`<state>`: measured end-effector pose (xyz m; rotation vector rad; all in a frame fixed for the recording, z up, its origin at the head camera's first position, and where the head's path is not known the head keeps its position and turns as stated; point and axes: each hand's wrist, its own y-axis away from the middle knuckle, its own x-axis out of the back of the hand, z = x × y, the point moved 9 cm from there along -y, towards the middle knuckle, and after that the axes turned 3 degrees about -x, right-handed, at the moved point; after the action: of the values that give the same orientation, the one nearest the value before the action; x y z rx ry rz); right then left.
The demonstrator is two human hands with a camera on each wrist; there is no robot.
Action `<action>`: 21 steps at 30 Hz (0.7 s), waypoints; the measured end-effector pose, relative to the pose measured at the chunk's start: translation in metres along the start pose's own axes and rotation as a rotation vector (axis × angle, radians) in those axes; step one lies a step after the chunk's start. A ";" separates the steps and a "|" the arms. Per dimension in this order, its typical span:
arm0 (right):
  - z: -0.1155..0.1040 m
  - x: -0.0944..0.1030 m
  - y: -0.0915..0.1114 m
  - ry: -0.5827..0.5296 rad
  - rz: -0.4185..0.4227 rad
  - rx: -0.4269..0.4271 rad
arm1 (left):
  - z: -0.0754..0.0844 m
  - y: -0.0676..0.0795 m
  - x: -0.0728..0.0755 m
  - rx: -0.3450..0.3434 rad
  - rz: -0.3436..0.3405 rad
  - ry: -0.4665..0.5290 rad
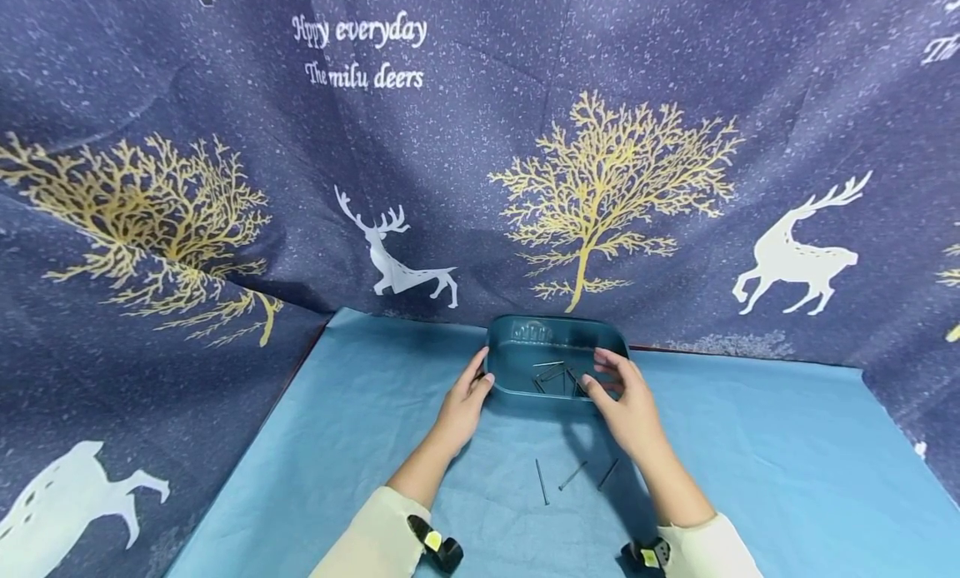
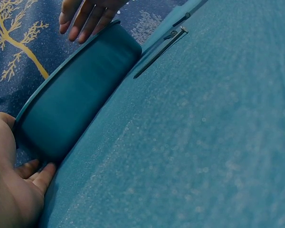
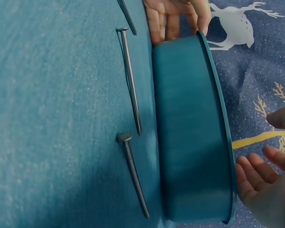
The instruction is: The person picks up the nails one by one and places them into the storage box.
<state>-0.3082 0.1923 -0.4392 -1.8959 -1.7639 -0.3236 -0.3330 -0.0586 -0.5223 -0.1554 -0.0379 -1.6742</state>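
A dark teal plastic bin stands on the light blue cloth, with several loose nails lying in it. My left hand holds the bin's left end, thumb up at the rim and fingers low against the side, as the left wrist view also shows. Over the bin's right end hovers my right hand, its fingers spread and loosely bent. In the right wrist view that hand has nothing between thumb and fingers. Three nails lie apart on the cloth before the bin: a left nail, a middle nail and a right nail.
Light blue cloth covers the table on both sides of the bin. Right behind the bin hangs a dark blue curtain printed with trees and deer, and it also closes off the left side.
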 end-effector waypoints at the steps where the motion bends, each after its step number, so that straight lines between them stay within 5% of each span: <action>1: 0.000 0.000 0.000 0.006 -0.001 -0.003 | 0.000 0.000 0.000 -0.001 -0.002 -0.001; 21: 0.000 0.005 0.011 0.071 0.030 0.034 | -0.002 0.000 -0.001 0.022 -0.002 0.003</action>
<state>-0.2970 0.1960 -0.4387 -1.8620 -1.6833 -0.3434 -0.3327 -0.0575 -0.5241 -0.1368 -0.0539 -1.6750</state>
